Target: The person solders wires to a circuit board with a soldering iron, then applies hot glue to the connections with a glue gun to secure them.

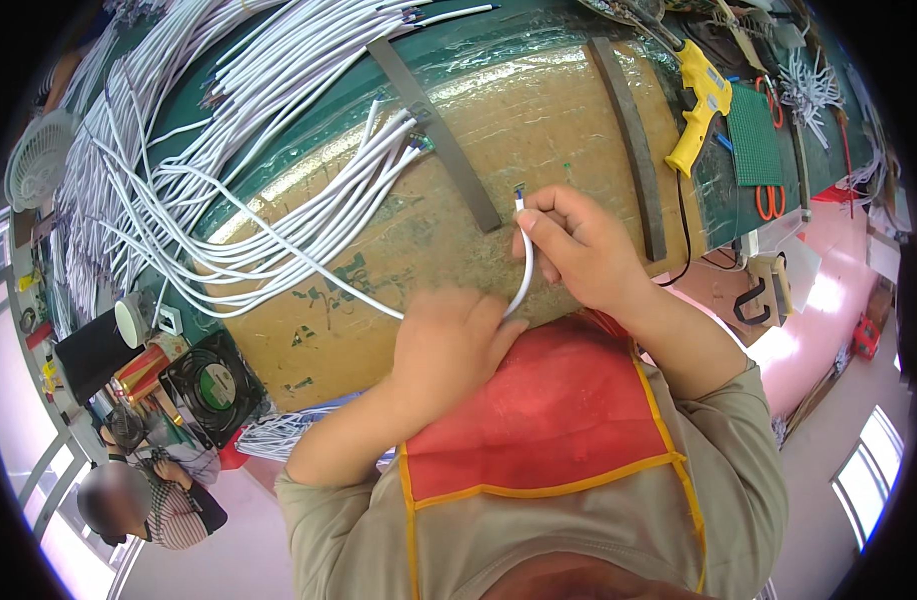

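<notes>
A white cable (524,272) runs between my two hands, bowed in a short curve. My right hand (577,245) pinches it close to its end, where short dark and blue wire tips stick up past the fingers. Lower and to the left, my left hand (447,342) is closed round the same cable, its fingers a little blurred. From that hand the cable trails up and left toward a looped bunch of white cables (309,265), whose ends lie on the brown work board (379,330).
Two dark metal bars (449,150) (629,150) lie across the board. A yellow glue gun (701,105), a green mat (757,140) and orange-handled scissors (770,203) are at right. Large cable bundles (299,60) fill the far left, a black fan (214,388) the near left. Another person (169,505) is beyond.
</notes>
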A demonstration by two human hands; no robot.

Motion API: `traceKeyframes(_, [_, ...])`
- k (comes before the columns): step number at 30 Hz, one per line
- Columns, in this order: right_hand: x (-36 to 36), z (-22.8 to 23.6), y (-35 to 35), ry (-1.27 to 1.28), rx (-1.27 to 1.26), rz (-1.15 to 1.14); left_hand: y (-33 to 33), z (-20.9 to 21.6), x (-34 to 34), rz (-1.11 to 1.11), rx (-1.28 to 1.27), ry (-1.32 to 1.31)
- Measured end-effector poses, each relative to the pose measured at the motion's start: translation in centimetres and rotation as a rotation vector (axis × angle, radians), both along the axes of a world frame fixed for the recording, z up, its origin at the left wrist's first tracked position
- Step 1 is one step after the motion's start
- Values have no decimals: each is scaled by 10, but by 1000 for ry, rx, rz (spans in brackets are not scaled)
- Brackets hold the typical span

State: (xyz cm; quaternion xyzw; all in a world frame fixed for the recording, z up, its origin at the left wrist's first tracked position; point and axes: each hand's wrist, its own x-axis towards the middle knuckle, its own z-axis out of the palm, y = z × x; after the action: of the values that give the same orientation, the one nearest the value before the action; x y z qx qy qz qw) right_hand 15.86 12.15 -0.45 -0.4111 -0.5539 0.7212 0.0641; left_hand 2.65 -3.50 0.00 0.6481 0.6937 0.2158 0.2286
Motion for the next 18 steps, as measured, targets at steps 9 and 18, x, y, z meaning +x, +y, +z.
traceKeyframes(9, [-6,-26,-17,-10,712,106,-2,6,1,8,-60,-85])
traceKeyframes(18, [-4,-27,-21,-28,828,150,21,-11,-44,101,312,138])
